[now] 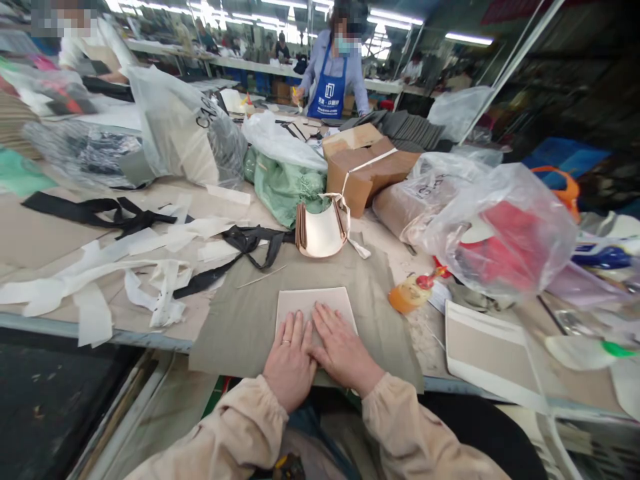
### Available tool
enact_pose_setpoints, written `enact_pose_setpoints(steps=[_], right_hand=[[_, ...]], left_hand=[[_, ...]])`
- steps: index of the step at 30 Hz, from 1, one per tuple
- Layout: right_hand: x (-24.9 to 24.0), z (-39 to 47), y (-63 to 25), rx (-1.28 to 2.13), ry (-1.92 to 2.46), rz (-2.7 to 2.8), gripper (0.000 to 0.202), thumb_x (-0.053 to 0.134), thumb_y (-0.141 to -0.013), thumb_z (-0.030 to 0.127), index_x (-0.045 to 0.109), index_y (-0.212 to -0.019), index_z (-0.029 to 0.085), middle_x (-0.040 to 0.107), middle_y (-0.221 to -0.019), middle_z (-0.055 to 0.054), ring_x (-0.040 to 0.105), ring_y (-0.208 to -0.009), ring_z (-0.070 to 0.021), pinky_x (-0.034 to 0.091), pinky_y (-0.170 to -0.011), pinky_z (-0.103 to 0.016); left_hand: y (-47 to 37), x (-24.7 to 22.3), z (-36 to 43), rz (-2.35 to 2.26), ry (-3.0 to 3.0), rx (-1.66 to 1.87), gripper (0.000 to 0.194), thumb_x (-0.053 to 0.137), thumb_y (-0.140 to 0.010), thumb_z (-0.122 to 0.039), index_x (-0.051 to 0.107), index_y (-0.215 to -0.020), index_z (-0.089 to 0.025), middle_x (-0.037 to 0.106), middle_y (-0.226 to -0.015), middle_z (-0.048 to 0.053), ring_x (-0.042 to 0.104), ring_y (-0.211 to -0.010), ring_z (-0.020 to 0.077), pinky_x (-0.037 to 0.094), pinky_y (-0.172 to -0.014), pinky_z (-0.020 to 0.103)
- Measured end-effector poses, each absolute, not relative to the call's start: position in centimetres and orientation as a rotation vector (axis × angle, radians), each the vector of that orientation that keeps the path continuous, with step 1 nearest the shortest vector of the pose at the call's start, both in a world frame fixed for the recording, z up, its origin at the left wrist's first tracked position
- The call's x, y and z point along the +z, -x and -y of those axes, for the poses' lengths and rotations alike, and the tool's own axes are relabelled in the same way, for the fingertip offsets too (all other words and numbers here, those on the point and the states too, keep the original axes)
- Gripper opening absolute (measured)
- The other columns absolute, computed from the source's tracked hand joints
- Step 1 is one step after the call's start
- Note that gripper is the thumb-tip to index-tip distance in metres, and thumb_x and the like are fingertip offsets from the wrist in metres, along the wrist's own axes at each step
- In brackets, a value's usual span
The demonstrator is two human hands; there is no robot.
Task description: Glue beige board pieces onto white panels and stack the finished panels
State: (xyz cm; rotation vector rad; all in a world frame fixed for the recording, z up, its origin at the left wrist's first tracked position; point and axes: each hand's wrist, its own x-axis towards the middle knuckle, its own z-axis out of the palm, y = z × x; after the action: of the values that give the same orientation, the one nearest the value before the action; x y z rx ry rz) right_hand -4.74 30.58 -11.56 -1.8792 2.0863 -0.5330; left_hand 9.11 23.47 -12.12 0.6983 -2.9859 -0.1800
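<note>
A pale beige rectangular panel [313, 300] with a light border lies flat on a grey-green cloth [235, 333] at the table's front edge. Both my hands rest on it with palms down. My left hand [293, 360], with a ring on one finger, presses on the panel's left half, fingers stretched out. On the right half lies my right hand [345, 350], its fingers also extended, its thumb against the left hand. Just beyond the panel stands a curved stack of cream and brown pieces [323, 230], tied with a white strip.
White strips [165, 240] and black strips [255, 243] lie to the left. An orange glue bottle [407, 297] and another bordered panel [483, 343] are on the right. Plastic bags [520, 233], a green bundle [285, 180] and brown card [365, 167] stand behind. A person in a blue apron [327, 83] works opposite.
</note>
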Motion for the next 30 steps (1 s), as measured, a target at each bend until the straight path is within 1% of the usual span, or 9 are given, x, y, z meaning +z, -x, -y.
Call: enact_pose_setpoints(steps=[4,8,13,15,19,22,25,28,30], right_hand=[[-12.1,-32.3,7.4,-0.365,1.826,-2.209,0.065,0.043,-0.089,0.042,0.024,-0.141,0.009,0.013,-0.148,-0.015,0.009,-0.136,-0.0237,0.021,-0.109,-0.045],[-12.8,-33.0,7.9,-0.38,1.795,-2.305,0.065,0.041,-0.09,0.046,0.026,-0.141,0.008,0.011,-0.148,-0.017,0.01,-0.136,-0.0252,0.021,-0.109,-0.045],[-14.0,-33.1,7.6,-0.534,1.75,-2.369,0.067,0.045,-0.087,0.05,0.033,-0.138,0.009,0.002,-0.148,-0.02,0.017,-0.134,-0.0319,0.024,-0.107,-0.046],[-14.4,-33.2,7.7,-0.604,1.724,-2.356,0.067,0.047,-0.085,0.051,0.035,-0.137,0.01,0.004,-0.149,-0.02,0.02,-0.133,-0.0323,0.026,-0.106,-0.046],[-14.2,-33.3,8.0,-0.834,1.551,-2.313,0.071,0.054,-0.08,0.043,0.031,-0.139,0.011,0.009,-0.149,-0.016,0.02,-0.134,-0.0272,0.027,-0.107,-0.042],[-13.2,-33.4,8.2,-1.088,1.301,-2.25,0.081,0.058,-0.074,0.035,0.021,-0.142,0.009,0.019,-0.147,-0.015,0.021,-0.134,-0.0239,0.024,-0.109,-0.04],[-12.1,-33.4,8.4,-1.327,0.929,-2.122,0.083,0.058,-0.073,0.038,0.022,-0.141,0.009,0.037,-0.139,-0.014,0.038,-0.126,-0.0245,0.03,-0.106,-0.04],[-11.3,-33.5,8.3,-1.425,0.619,-1.839,0.067,0.06,-0.073,0.044,0.041,-0.13,0.013,0.059,-0.117,-0.011,0.058,-0.103,-0.0253,0.046,-0.091,-0.039],[-11.0,-33.6,8.2,-1.445,0.527,-1.651,0.055,0.063,-0.072,0.047,0.053,-0.116,0.014,0.066,-0.102,-0.009,0.063,-0.089,-0.0249,0.051,-0.08,-0.037]], left_hand=[[-10.1,-11.9,-22.5,2.887,-0.675,-0.426,0.057,0.052,-0.081,-0.032,0.044,-0.131,-0.005,0.029,-0.143,0.023,0.018,-0.135,0.0344,0.021,-0.108,0.052],[-11.7,-11.4,-20.7,2.396,-0.903,-0.99,0.049,0.053,-0.081,-0.029,0.047,-0.126,-0.012,0.036,-0.141,0.017,0.031,-0.131,0.028,0.03,-0.106,0.045],[-12.1,-9.8,-19.1,1.443,-1.34,-1.938,0.055,0.066,-0.069,-0.035,0.052,-0.116,-0.009,0.061,-0.113,0.018,0.061,-0.097,0.0261,0.053,-0.074,0.035],[-11.6,-9.3,-18.8,1.271,-1.406,-2.081,0.05,0.072,-0.063,-0.033,0.058,-0.104,-0.009,0.067,-0.096,0.014,0.064,-0.082,0.0227,0.052,-0.064,0.03],[-10.6,-9.0,-18.6,1.249,-1.393,-2.084,0.041,0.077,-0.053,-0.025,0.062,-0.087,-0.009,0.068,-0.08,0.009,0.063,-0.07,0.0179,0.051,-0.063,0.028],[-10.3,-8.9,-18.8,1.292,-1.353,-2.106,0.038,0.076,-0.051,-0.022,0.062,-0.085,-0.01,0.069,-0.077,0.007,0.063,-0.067,0.0174,0.05,-0.062,0.028],[-10.2,-8.6,-19.1,1.282,-1.292,-2.152,0.033,0.075,-0.055,-0.021,0.062,-0.083,-0.009,0.068,-0.073,0.005,0.062,-0.065,0.0159,0.049,-0.063,0.027],[-10.3,-8.3,-19.2,1.228,-1.22,-2.214,0.032,0.075,-0.058,-0.021,0.062,-0.084,-0.009,0.068,-0.075,0.005,0.062,-0.067,0.0152,0.049,-0.066,0.027],[-10.4,-8.1,-19.2,1.192,-1.185,-2.253,0.034,0.076,-0.06,-0.022,0.062,-0.088,-0.009,0.068,-0.078,0.006,0.063,-0.07,0.0156,0.049,-0.068,0.027]])
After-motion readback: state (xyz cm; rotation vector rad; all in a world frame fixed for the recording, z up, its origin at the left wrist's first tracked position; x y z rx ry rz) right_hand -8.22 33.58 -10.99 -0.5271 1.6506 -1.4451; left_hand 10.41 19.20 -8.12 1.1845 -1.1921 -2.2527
